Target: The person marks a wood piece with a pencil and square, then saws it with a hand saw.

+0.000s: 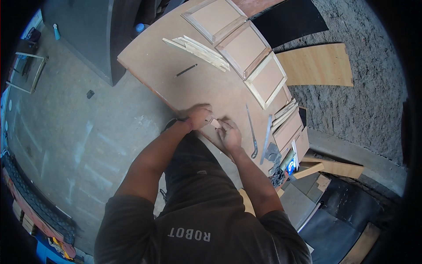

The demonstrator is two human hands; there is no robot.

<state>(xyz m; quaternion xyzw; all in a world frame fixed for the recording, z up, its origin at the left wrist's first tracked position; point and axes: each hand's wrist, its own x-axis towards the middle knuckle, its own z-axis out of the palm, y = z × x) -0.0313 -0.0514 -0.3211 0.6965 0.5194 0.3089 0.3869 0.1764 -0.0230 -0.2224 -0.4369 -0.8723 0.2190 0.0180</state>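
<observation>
At the near edge of the tan board tabletop (pixel 149 53), my left hand (pixel 198 118) and my right hand (pixel 230 134) both have fingers closed on a small pale block (pixel 214 122); its far end is partly hidden by my fingers. To the right lie a handsaw (pixel 252 136) and a long thin grey strip (pixel 266 140). A dark pencil-like stick (pixel 187 70) lies farther up the board, below a bundle of pale wooden strips (pixel 193 52).
Framed panels (pixel 244 48) line the board's far side, with more boards and strips (pixel 288 127) at right. Plywood (pixel 316 66) and a black sheet (pixel 288 24) lie beyond. A grey cabinet (pixel 92 39) stands at upper left; concrete floor (pixel 74 145) extends below it.
</observation>
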